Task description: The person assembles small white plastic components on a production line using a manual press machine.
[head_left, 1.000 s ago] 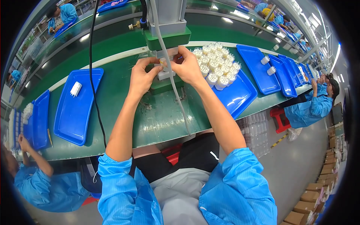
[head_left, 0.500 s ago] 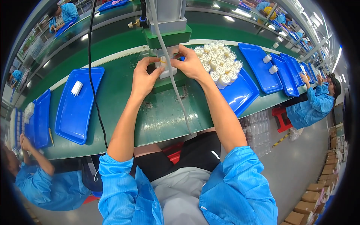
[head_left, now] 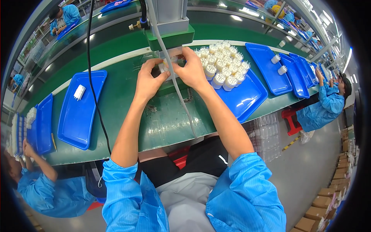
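Observation:
My left hand (head_left: 148,80) and my right hand (head_left: 190,70) meet under a grey press machine with a green base (head_left: 170,38). Both pinch a small white plastic part (head_left: 167,66) between the fingertips. Just right of my right hand, several white cylindrical parts (head_left: 222,63) stand packed together on a blue tray (head_left: 247,96). A clear hose (head_left: 176,83) runs down from the machine between my hands.
A blue tray (head_left: 79,110) on my left holds one white part (head_left: 79,92); a black cable (head_left: 94,85) crosses beside it. More blue trays (head_left: 270,69) lie to the right. Other people in blue coats work at left (head_left: 42,185) and right (head_left: 324,104). Cardboard boxes (head_left: 324,201) stack on the floor.
Both hands stay at the machine base holding the small part; the fingers have shifted slightly around it. The view has tilted a little.

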Demonstrator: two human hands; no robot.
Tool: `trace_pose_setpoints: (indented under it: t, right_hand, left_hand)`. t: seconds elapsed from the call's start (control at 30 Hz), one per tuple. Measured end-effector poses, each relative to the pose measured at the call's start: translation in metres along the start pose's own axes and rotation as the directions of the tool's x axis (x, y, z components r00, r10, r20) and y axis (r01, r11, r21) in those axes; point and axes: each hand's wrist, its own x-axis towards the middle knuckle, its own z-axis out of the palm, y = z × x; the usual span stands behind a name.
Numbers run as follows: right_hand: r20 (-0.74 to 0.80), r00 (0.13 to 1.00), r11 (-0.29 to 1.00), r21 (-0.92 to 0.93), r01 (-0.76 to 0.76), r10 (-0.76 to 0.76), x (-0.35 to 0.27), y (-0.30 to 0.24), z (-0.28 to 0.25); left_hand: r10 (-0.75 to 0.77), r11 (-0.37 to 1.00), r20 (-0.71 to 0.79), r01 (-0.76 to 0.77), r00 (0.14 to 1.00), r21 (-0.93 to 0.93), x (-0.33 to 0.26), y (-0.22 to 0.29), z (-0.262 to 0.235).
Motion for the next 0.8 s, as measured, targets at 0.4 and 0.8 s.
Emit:
trace_pose_setpoints:
  t: [0.4,0.8]
  right_hand:
    - [-0.180,0.982,0.998,-0.005,0.059,-0.059,-0.047,-0.010,-0.046]
    - [-0.158,0.983,0.837,-0.547,-0.005,-0.097,-0.181,0.021,-0.155]
  left_hand:
    - [-0.063,0.992,-0.035,0.059,0.997,-0.108,0.006,-0.003,0.014]
    - [-0.022,0.978,-0.059,0.009,0.998,-0.211,0.003,0.005,0.028]
